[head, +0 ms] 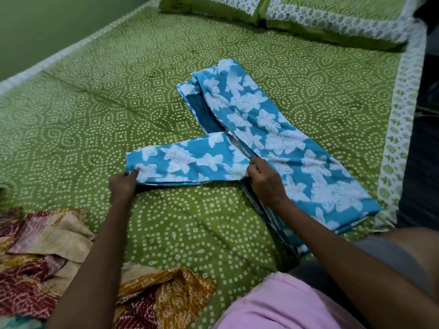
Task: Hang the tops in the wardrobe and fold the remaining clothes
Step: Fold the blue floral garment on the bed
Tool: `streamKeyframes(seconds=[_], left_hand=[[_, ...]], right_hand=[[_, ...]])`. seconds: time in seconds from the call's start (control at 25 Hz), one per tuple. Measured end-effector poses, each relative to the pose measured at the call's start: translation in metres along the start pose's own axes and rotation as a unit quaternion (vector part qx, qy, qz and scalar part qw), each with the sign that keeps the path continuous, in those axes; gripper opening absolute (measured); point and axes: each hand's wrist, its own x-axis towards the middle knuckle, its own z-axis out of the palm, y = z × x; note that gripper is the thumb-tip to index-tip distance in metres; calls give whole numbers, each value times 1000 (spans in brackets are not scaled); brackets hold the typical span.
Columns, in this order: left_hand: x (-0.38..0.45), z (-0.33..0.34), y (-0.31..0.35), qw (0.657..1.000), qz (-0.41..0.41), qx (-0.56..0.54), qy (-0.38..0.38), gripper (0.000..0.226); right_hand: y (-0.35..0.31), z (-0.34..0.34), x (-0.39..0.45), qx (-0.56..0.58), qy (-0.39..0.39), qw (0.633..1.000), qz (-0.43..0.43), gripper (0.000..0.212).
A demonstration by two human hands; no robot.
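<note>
The blue floral garment [273, 138] lay on the bed [142, 91]. The left hand [123, 184] pinched its folded end; the right hand [263, 176] gripped the fold at its middle.

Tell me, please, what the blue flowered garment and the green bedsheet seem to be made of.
Blue floral garment: looks like thin woven cotton, matte; it lies flat and folds in sharp creases, and its inner side shows darker. Green bedsheet: probably printed cotton too, matte, with soft wrinkles and white dotted rings. The fibre itself cannot be told.
</note>
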Motion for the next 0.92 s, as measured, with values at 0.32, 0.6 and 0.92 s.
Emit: streamKeyframes(seconds=[0.32, 0.6, 0.92], left_hand=[[7, 1, -7, 999, 51, 13, 2, 40], [-4, -4, -30, 997, 69, 28, 10, 25], [27, -3, 0, 999, 28, 9, 13, 37]], right_hand=[[12, 3, -3, -58, -96, 993, -27, 18], [11, 10, 3, -6, -107, 992, -65, 23], [-6, 3, -2, 53, -38, 998, -22, 15]])
